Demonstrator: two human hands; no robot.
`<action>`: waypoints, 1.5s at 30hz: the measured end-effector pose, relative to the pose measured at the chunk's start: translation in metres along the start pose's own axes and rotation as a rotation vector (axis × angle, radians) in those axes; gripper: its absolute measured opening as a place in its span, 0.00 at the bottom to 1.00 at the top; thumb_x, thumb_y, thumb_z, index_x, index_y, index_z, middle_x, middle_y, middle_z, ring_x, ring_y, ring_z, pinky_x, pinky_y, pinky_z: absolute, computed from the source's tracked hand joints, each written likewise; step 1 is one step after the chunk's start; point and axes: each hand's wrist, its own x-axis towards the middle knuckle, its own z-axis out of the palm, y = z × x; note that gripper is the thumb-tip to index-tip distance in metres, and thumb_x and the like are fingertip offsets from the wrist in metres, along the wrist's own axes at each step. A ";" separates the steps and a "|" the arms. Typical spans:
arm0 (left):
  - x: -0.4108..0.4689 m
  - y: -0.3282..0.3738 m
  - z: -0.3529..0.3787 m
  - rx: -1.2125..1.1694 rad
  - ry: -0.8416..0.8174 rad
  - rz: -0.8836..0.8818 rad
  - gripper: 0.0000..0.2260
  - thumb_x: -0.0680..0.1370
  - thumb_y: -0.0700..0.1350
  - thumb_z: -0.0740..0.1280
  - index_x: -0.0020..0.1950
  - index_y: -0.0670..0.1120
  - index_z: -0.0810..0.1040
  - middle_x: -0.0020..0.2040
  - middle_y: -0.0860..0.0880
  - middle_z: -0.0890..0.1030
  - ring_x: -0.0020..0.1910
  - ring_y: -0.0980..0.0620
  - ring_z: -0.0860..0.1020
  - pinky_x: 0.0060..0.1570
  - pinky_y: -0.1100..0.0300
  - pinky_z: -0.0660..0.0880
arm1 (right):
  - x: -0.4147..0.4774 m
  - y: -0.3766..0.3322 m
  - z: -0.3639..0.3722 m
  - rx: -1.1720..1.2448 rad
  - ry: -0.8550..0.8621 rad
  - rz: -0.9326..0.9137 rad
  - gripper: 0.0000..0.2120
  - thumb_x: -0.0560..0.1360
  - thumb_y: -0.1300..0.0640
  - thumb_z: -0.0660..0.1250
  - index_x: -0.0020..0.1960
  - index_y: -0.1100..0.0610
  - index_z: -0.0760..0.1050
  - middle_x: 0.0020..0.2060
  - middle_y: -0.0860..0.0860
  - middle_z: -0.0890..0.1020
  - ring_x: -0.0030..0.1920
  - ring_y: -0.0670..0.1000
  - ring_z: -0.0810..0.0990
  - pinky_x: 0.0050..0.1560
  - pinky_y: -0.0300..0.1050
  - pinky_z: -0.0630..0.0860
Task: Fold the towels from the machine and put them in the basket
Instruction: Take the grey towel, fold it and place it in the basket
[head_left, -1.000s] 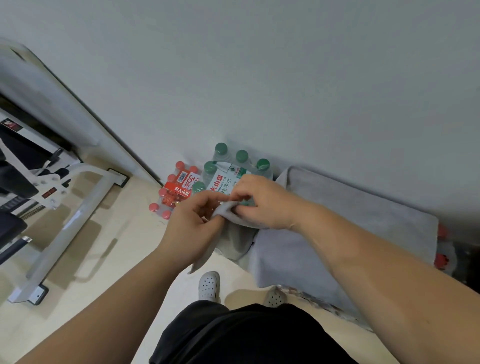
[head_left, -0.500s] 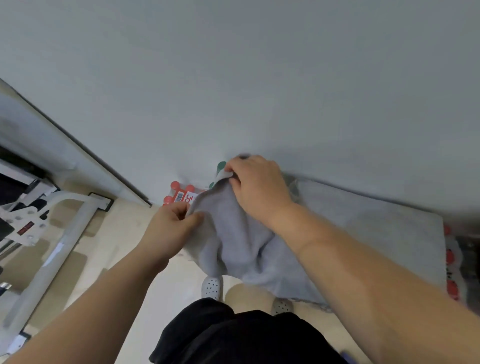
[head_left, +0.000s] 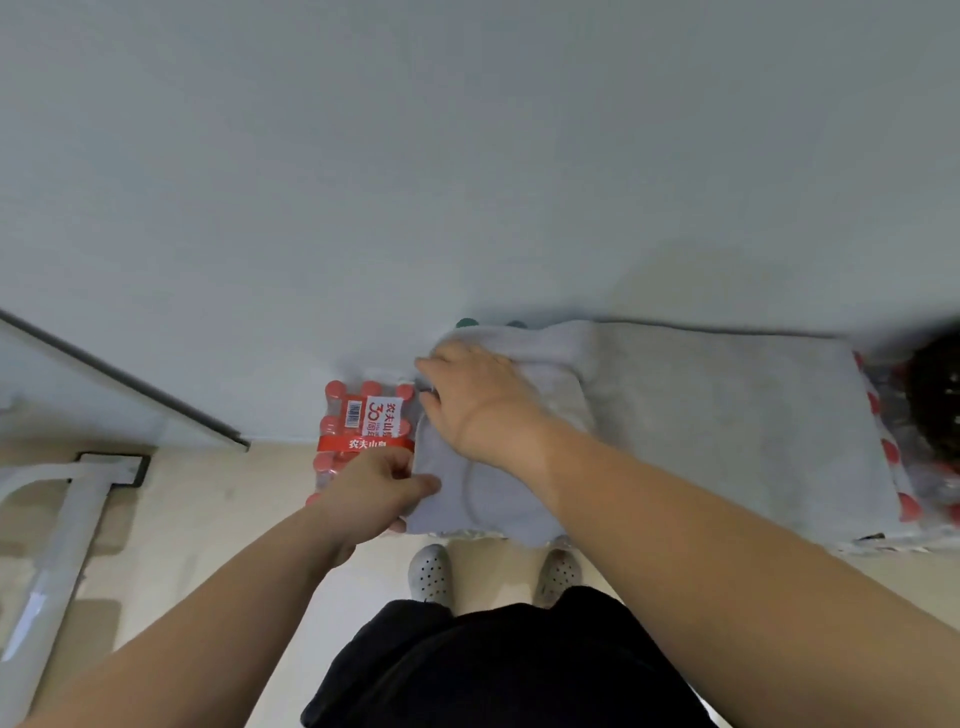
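The left hand (head_left: 382, 488) pinches the near left corner of the grey towel (head_left: 498, 499), and the right hand (head_left: 467, 400) grips its far left corner, apparently to lay it flat on the spread cloth (head_left: 727, 415) for folding.

The towel (head_left: 701, 415) hides all but two green caps (head_left: 466, 322).

A grey cloth (head_left: 727, 415) covered the bottle packs (head_left: 909, 506), with the towel (head_left: 452, 499) lying on its left end. A red-capped pack (head_left: 363, 421) stood beside them on the beige floor (head_left: 208, 519).
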 end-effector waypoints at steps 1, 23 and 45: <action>0.001 -0.003 -0.002 0.009 -0.013 0.011 0.05 0.77 0.43 0.71 0.50 0.41 0.82 0.47 0.42 0.85 0.41 0.50 0.81 0.38 0.60 0.79 | 0.004 -0.004 0.000 0.003 -0.002 0.038 0.16 0.82 0.48 0.57 0.64 0.54 0.74 0.63 0.52 0.74 0.64 0.56 0.71 0.61 0.51 0.68; -0.005 -0.040 -0.015 -0.106 -0.181 0.097 0.06 0.71 0.30 0.74 0.42 0.39 0.79 0.34 0.46 0.80 0.35 0.51 0.77 0.41 0.56 0.77 | 0.037 0.007 -0.002 0.573 0.456 0.269 0.25 0.78 0.52 0.68 0.27 0.57 0.63 0.22 0.49 0.63 0.25 0.48 0.64 0.29 0.38 0.60; -0.013 0.070 0.083 -0.221 -0.448 0.323 0.11 0.65 0.28 0.69 0.42 0.41 0.76 0.37 0.44 0.74 0.29 0.51 0.75 0.29 0.59 0.77 | -0.016 0.140 -0.051 1.112 0.585 0.561 0.19 0.68 0.42 0.70 0.32 0.58 0.75 0.31 0.55 0.74 0.34 0.51 0.74 0.38 0.52 0.75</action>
